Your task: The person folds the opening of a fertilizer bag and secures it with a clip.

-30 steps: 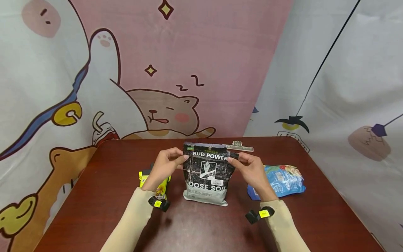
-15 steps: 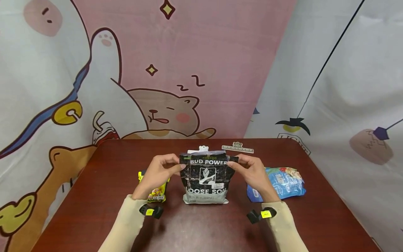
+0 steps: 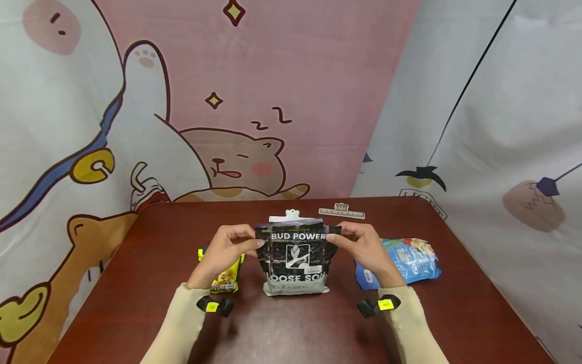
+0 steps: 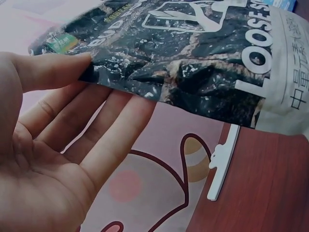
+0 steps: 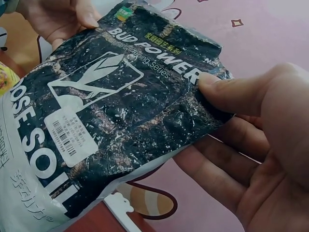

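Note:
A black and pale grey bag of loose soil (image 3: pixel 295 260), lettered BUD POWER, stands upright on the table in the head view. My left hand (image 3: pixel 229 250) pinches its upper left corner, thumb in front and fingers behind. At the upper right corner, my right hand (image 3: pixel 364 247) pinches the bag the same way. The left wrist view shows the left thumb (image 4: pixel 58 70) on the bag's front. In the right wrist view the right thumb (image 5: pixel 231 92) presses beside the lettering, with the fingers underneath. The bag's back is hidden in the head view.
A yellow packet (image 3: pixel 227 278) lies left of the bag, partly behind the left hand. To the right is a blue bag (image 3: pixel 409 260). Behind stand a white clip (image 3: pixel 291 216) and a silvery clip (image 3: pixel 342 211) near the far edge of the brown table (image 3: pixel 168 237).
Both hands have lowered the bag's top edge slightly, and the white clip behind it has come into view. The left hand has shifted a little to the left.

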Tool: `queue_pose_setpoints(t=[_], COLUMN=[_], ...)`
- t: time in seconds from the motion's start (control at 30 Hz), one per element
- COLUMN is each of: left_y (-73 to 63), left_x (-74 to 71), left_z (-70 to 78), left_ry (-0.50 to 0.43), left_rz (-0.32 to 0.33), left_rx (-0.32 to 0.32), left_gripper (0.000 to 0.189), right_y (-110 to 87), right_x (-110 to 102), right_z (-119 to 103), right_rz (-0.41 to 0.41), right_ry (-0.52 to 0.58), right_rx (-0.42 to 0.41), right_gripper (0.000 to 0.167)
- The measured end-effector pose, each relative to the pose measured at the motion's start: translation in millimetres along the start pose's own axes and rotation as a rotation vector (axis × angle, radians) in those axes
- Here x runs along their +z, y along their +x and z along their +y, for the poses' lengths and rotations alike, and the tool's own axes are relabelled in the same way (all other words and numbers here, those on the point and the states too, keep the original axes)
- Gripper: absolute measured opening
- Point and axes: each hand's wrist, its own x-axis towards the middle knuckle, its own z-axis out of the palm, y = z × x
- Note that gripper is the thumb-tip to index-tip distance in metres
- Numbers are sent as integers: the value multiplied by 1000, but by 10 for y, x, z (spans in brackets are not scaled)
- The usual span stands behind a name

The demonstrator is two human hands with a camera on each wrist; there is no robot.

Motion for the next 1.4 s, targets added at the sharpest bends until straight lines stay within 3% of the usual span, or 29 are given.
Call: queue_pose_setpoints(t=[0.13, 0.27, 0.47, 0.57, 0.7, 0.83, 1.03, 1.2, 1.4], left_y=[3, 4, 5, 8, 11, 8, -13, -38, -40], left_x=[8, 16, 35, 50, 55, 47, 35, 34, 26], left_z=[-1, -8, 7, 31, 27, 9, 6, 34, 55], left_ry=[-14, 18, 67, 51, 19, 6, 96, 129, 174], left_rz=[1, 5, 29, 45, 63, 67, 74, 41, 11], left_rx=[-5, 39, 70, 62, 82, 146, 194, 188, 207], left_gripper=[13, 11, 7, 8, 20, 40, 70, 55, 48], right_y=[-6, -7, -7, -10, -3, 12, 24, 21, 16], right_x=[-9, -13, -11, -12, -4, 10, 25, 19, 4], right_z=[1, 6, -16, -6, 19, 42, 62, 41, 11], right_rz=[0, -1, -7, -16, -34, -57, -62, -67, -69], right_ry=[21, 33, 34, 35, 70, 115, 98, 21, -49], right_rx=[3, 4, 24, 24, -38, -123, -192, -237, -225], right_gripper=[44, 45, 15, 19, 33, 42, 46, 40, 40])
